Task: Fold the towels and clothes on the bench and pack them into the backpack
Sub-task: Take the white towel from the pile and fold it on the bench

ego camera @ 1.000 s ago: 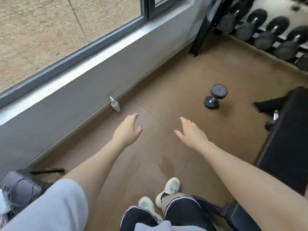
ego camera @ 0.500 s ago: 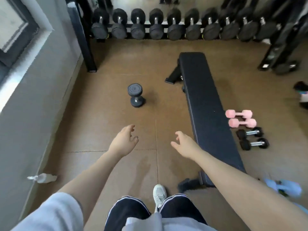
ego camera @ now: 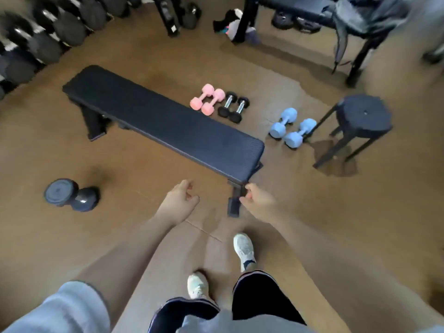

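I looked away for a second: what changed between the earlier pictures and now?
The view swung right, from the window wall to the black bench, now crossing the frame with pink dumbbells behind. Left hand and right hand took hold of nothing; both stay open, held out in front.

A brown mat floor [ego camera: 144,179] fills the room. A black padded desk [ego camera: 163,121] runs from ten o'clock toward centre. Racked dark dumbbells [ego camera: 43,39] line eleven o'clock. A black stool [ego camera: 362,116] stands at two o'clock, beside blue dumbbells [ego camera: 292,127]; pink dumbbells [ego camera: 207,99] lie at twelve.
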Motion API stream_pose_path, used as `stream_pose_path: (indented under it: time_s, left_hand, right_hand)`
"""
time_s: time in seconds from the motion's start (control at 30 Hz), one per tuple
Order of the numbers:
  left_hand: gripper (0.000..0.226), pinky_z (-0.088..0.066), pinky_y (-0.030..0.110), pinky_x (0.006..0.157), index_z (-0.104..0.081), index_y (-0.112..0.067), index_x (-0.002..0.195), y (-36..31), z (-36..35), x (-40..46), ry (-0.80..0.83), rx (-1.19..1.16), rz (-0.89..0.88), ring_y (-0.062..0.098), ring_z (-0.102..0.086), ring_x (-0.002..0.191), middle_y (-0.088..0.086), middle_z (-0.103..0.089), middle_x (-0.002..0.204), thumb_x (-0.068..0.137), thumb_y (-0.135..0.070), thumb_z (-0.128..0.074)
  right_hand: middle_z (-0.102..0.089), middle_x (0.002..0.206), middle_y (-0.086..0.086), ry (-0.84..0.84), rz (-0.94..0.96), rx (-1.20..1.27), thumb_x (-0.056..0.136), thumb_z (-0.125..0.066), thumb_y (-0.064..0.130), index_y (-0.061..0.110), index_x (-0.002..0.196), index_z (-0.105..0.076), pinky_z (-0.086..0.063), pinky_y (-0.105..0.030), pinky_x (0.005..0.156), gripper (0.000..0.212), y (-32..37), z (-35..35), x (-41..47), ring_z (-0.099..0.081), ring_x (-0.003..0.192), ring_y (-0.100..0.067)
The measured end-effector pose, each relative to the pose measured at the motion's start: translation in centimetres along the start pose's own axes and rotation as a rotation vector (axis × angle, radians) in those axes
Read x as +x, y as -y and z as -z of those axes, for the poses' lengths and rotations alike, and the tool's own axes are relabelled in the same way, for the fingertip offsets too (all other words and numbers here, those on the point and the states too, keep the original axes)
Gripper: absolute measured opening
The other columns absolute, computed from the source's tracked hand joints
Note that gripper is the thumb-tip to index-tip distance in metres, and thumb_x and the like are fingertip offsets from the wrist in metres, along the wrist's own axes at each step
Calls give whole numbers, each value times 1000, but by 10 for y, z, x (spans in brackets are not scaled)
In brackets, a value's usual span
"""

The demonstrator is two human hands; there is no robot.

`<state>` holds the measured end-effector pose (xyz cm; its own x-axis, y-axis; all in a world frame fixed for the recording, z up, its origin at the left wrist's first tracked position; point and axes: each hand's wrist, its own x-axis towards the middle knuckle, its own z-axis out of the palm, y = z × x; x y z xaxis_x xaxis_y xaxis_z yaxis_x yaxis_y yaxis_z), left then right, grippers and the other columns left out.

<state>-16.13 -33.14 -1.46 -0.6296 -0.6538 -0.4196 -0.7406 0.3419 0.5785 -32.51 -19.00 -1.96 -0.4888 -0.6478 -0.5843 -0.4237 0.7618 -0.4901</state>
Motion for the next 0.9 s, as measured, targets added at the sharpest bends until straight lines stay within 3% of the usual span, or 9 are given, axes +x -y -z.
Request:
stream_pose_path:
  time_s: [0.2, 0.27, 0.37, 0.5, 0.63, 0.73, 0.8, 0.87, 0.9]
  left_hand:
    - [49, -39, 24, 87, -38, -12, 137, -74, -52, 14, 146, 79, -153, 21, -54, 104, 6, -52, 127, 90, -21, -51]
    - [49, -38, 25, 88, -39, -11, 136, -105, -72, 24, 161, 81, -161, 23, -54, 106, 6, -54, 127, 90, -20, -51]
    - [48, -38, 26, 88, -39, -12, 135, -155, -109, 39, 194, 66, -154, 24, -53, 111, 6, -54, 128, 90, -21, -50]
    - [49, -40, 27, 86, -35, -14, 139, -215, -155, 52, 215, 36, -156, 21, -53, 107, 6, -51, 132, 92, -24, -46]
    - [54, -36, 23, 75, -29, -15, 141, -253, -177, 65, 208, 0, -128, 13, -49, 86, 6, -51, 128, 92, -24, -48]
    - [54, -34, 22, 77, -28, -14, 141, -274, -178, 92, 177, -4, -128, 13, -50, 89, 5, -51, 131, 91, -21, -48]
    - [51, -33, 22, 80, -31, -13, 139, -287, -176, 118, 155, -37, -121, 17, -51, 99, 5, -50, 133, 92, -20, -48]
    - [52, -33, 21, 78, -31, -13, 140, -299, -173, 148, 136, -50, -108, 15, -49, 99, 3, -49, 134, 91, -19, -48]
    - [53, -33, 21, 77, -30, -13, 141, -305, -170, 165, 130, -50, -103, 14, -48, 97, 2, -49, 135, 91, -19, -48]
  right_hand:
    - [-55, 124, -13, -115, -127, 168, 96, -45, 21, 10, 134, -40, -38, -28, 91, 41, -77, 45, -35, -53, 113, -28]
    - [-59, 116, -14, -150, -169, 215, 95, -46, 24, 7, 130, -45, -42, -34, 88, 38, -106, 64, -38, -56, 105, -30]
    - [-53, 98, -11, -157, -183, 234, 96, -47, 22, 3, 131, -44, -38, -22, 72, 40, -156, 95, -39, -51, 82, -16]
    - [-51, 129, -10, -133, -231, 224, 97, -45, 28, 11, 141, -34, -39, -33, 94, 48, -212, 142, -38, -50, 116, -26]
    - [-49, 133, -11, -130, -259, 217, 97, -46, 28, 9, 136, -38, -42, -34, 93, 44, -240, 178, -24, -50, 116, -28]
    - [-43, 141, -10, -89, -227, 181, 98, -42, 29, 10, 143, -29, -40, -32, 96, 50, -245, 201, 2, -46, 124, -27]
    - [-50, 131, -6, -64, -195, 155, 99, -41, 29, 13, 138, -35, -39, -30, 91, 42, -244, 216, 25, -48, 119, -26]
    - [-49, 93, 8, -60, -165, 122, 98, -41, 30, 26, 100, -43, -37, -26, 77, 5, -244, 231, 56, -49, 94, -20]
    - [-41, 83, 11, -63, -145, 104, 98, -41, 31, 30, 86, -36, -35, -23, 71, 13, -240, 241, 74, -45, 84, -15]
